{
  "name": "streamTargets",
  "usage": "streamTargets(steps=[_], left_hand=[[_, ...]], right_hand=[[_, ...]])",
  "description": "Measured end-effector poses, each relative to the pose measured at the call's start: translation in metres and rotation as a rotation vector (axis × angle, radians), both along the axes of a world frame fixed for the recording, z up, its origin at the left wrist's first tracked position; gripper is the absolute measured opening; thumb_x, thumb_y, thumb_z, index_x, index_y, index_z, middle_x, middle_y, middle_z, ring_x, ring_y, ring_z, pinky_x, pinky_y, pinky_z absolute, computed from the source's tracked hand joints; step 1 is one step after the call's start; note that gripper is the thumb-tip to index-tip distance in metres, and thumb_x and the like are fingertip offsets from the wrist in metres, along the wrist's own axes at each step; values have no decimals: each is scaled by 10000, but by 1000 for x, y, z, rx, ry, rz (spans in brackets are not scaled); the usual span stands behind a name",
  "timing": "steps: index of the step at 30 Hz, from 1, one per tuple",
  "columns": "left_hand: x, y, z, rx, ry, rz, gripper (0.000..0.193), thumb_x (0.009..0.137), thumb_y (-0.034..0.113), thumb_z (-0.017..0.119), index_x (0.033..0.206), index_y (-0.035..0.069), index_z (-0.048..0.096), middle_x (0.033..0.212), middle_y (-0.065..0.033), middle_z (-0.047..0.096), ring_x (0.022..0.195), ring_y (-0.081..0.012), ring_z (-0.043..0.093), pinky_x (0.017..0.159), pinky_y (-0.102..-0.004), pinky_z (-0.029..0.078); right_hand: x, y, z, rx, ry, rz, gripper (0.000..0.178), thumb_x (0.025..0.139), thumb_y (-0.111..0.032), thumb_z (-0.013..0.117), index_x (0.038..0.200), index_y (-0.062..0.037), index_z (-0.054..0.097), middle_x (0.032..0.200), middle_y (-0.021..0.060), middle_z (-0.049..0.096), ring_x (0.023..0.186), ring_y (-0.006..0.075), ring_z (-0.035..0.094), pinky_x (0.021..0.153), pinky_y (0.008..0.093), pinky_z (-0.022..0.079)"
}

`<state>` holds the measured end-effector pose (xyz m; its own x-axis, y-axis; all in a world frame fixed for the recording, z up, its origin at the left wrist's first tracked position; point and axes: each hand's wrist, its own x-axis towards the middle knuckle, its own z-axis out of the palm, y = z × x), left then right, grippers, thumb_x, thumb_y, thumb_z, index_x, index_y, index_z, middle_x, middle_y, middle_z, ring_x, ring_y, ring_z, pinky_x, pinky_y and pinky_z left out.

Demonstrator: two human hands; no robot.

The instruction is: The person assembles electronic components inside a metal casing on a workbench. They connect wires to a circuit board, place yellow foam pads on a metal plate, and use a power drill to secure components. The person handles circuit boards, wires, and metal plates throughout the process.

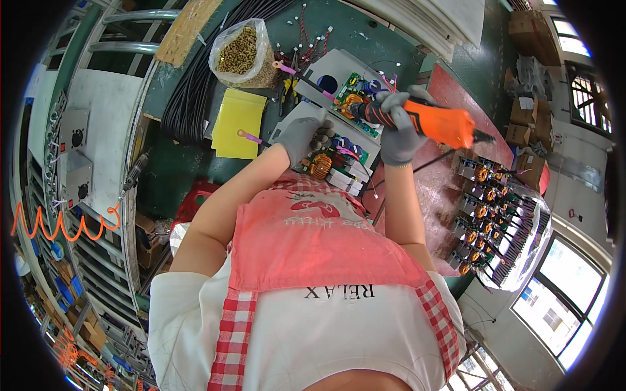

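In my right hand [399,133], gloved in grey, is an orange and black electric screwdriver [440,124], fingers wrapped round its grip. The tool lies nearly level, its front end over a copper coil on the far circuit board [355,85], which sits in a grey metal case [332,60]. Whether its tip touches a screw is hidden. My left hand [298,140], also gloved, rests at the nearer circuit board [352,148] with fingers curled; what they hold, if anything, cannot be made out. A large copper coil [320,166] stands just beside it.
Left of the cases lie yellow sheets [238,124], a clear bag of brass fittings [240,55], yellow-black pliers [288,91] and black cables [186,107]. Several finished-looking boards with coils [481,212] stand on the red mat [430,189] at right. A dark cord [433,159] crosses the mat.
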<state>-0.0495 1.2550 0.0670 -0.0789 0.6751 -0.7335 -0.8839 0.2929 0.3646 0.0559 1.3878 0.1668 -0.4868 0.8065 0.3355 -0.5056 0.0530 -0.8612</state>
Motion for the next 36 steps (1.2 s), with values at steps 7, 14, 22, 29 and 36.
streamTargets(steps=[7, 14, 22, 29, 36], left_hand=[[-4, -20, -35, -38, 277, 108, 160, 933, 100, 484, 1036, 9, 564, 894, -72, 610, 717, -130, 575, 589, -241, 489], [-9, -16, -26, 4, 165, 213, 169, 958, 48, 414, 1074, -8, 523, 974, -128, 618, 751, -165, 605, 644, -251, 534], [-15, -18, -17, -3, 183, 132, 197, 975, 114, 437, 1107, -13, 509, 922, -125, 650, 670, -122, 597, 558, -216, 503], [-14, -17, -10, -32, 292, 26, 207, 960, 219, 520, 1001, 37, 609, 853, -29, 658, 632, -66, 565, 506, -184, 423], [-21, -23, -17, -52, 288, -8, 172, 927, 222, 596, 988, 63, 615, 834, -5, 629, 666, -51, 547, 546, -164, 432]], right_hand=[[-8, 14, -27, -12, -134, -27, 458, 707, 17, 556, 1149, 2, 438, 756, 79, 587, 725, 202, 591, 828, 454, 497], [-10, 13, -26, -28, -144, -4, 456, 708, 26, 550, 1147, -3, 430, 759, 67, 573, 729, 197, 588, 835, 445, 491], [-13, 6, -19, -67, -200, 144, 393, 730, 96, 563, 1097, -6, 466, 801, 67, 607, 759, 180, 624, 778, 362, 529], [-20, 16, -35, 83, -275, 535, 339, 724, 101, 584, 1034, -33, 548, 800, 41, 598, 794, 158, 629, 757, 325, 528], [-37, 26, -26, -85, -286, 384, 316, 712, 72, 559, 1005, -28, 498, 709, 67, 575, 642, 177, 613, 574, 324, 523]])
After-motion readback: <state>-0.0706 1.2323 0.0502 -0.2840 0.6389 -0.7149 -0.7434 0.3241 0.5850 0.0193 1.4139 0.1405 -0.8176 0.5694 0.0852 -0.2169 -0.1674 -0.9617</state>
